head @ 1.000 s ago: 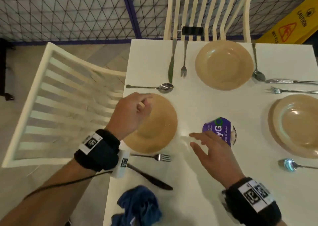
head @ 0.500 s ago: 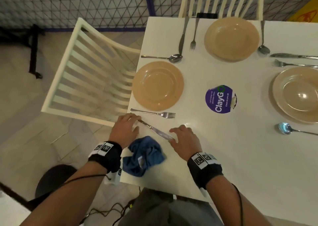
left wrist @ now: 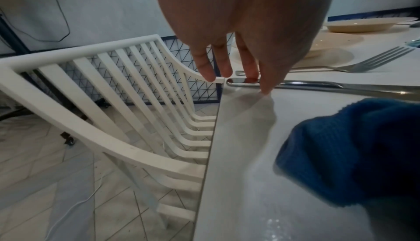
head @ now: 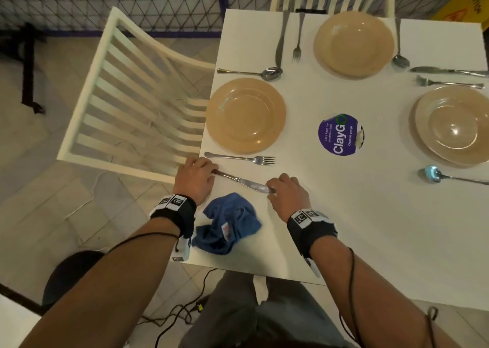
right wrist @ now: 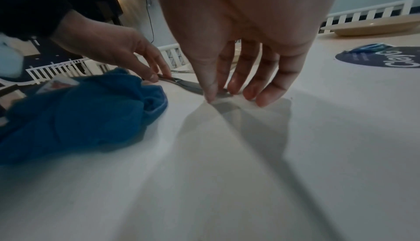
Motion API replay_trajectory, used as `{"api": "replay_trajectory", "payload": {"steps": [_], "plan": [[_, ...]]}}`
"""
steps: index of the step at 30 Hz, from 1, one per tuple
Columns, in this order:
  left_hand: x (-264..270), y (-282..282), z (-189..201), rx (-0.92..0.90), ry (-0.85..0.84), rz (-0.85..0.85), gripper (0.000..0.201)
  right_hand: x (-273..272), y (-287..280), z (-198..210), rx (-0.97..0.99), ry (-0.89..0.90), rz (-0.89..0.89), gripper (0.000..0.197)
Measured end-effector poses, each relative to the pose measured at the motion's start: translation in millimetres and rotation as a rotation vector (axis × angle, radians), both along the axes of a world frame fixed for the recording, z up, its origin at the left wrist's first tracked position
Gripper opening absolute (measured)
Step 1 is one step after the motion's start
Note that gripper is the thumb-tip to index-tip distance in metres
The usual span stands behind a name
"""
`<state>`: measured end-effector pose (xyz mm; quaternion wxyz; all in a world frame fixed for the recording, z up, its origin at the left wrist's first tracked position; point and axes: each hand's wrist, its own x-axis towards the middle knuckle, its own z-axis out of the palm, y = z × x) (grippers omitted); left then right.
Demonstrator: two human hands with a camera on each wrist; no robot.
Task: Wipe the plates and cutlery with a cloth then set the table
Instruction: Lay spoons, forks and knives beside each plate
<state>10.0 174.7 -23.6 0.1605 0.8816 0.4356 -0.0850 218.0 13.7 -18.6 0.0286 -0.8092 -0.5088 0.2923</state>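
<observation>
A table knife (head: 240, 181) lies slanted on the white table (head: 344, 215), just below a fork (head: 239, 158) and a tan plate (head: 246, 116). My left hand (head: 211, 172) pinches the knife's handle end near the table's left edge; thumb and fingers (left wrist: 247, 77) straddle the handle (left wrist: 318, 85). My right hand (head: 271, 190) pinches the blade tip, with thumb and forefinger closing on the knife (right wrist: 188, 84). A crumpled blue cloth (head: 229, 223) lies between my wrists at the front edge, touched by neither hand.
Two more tan plates (head: 353, 43) (head: 452, 127) with cutlery beside them sit at the back and right. A spoon (head: 251, 72) lies above the near plate. A purple ClayGo sticker (head: 340, 135) marks the middle. White slatted chairs (head: 137, 96) stand left and behind.
A second ago my left hand was at the near plate and my right hovered by the sticker. Both have come down to the knife's two ends and stay there.
</observation>
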Motion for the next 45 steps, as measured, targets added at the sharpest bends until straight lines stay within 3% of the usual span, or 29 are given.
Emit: {"api": "replay_trajectory", "payload": {"steps": [9, 20, 45], "plan": [[-16, 9, -5, -0.105, -0.149, 0.110, 0.027, 2, 11, 1, 0.034, -0.002, -0.123, 0.020], [-23, 9, -7, -0.090, -0.227, 0.102, 0.023, 3, 16, -1, 0.045, 0.028, -0.215, 0.019], [-24, 12, 5, -0.124, -0.112, 0.075, 0.033, 3, 18, -2, 0.014, 0.024, -0.216, 0.023]]}}
